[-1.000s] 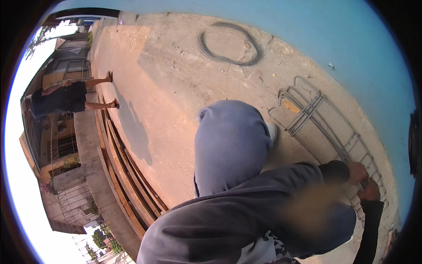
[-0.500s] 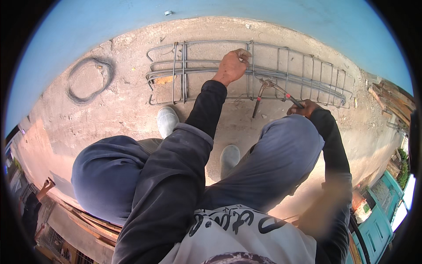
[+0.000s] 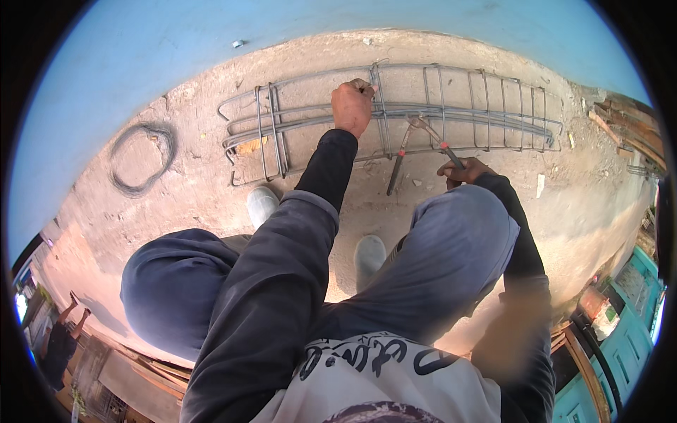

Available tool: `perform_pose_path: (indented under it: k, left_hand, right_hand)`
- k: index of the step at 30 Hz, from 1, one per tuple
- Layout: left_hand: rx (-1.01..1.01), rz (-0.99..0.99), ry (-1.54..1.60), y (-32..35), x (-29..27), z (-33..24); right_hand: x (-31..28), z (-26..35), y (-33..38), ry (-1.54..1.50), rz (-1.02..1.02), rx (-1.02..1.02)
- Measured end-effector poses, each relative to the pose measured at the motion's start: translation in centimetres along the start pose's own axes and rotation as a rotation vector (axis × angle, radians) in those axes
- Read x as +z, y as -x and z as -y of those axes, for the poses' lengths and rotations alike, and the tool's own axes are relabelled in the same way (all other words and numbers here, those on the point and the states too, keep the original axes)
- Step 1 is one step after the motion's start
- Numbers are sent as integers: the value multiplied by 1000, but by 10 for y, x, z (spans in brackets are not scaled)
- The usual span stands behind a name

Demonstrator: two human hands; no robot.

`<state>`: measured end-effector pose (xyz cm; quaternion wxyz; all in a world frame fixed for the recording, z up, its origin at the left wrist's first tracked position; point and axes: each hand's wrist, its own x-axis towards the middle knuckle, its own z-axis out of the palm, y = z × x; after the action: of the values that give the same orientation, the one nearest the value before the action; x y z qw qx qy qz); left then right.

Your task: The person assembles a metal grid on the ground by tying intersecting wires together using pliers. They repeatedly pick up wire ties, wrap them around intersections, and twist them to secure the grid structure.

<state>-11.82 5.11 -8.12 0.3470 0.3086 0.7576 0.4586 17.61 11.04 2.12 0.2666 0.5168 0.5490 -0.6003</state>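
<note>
A rebar cage [image 3: 443, 102] of long bars and square stirrups lies on the ground in front of me. My left hand [image 3: 352, 107] is over its middle, beside a stirrup near the far bar. The fingers are pinched together; whatever is between them is too small to make out. My right hand [image 3: 465, 171] is closed around one handle of a pair of pincers [image 3: 446, 148] with dark, red-banded handles. The handles are spread apart, and the free one points down toward me. The pincer head is over the cage's middle bars, right of my left hand.
A coil of thin wire [image 3: 113, 169] rests on the ground at the left. A blue wall [image 3: 317, 21] rises behind the cage. Wooden boards [image 3: 627, 130] are piled at the far right. Another person [image 3: 58, 352] is at the lower left, arms stretched out.
The whole view has shifted, so the cage appears farther left. The pincers have turned slightly in my right hand, their head sitting higher over the bars. My left hand remains pinched beside the same stirrup.
</note>
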Motion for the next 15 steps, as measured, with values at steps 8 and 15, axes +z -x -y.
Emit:
perform_pose_path:
  k: [8,15]
  left_hand:
    - [-169,328,287,14,-14,-61]
    - [-15,668,-103,6,-71,-114]
  right_hand:
    - [15,0,-20,721,-803,-282]
    - [9,141,-3,1107,-884,-1027]
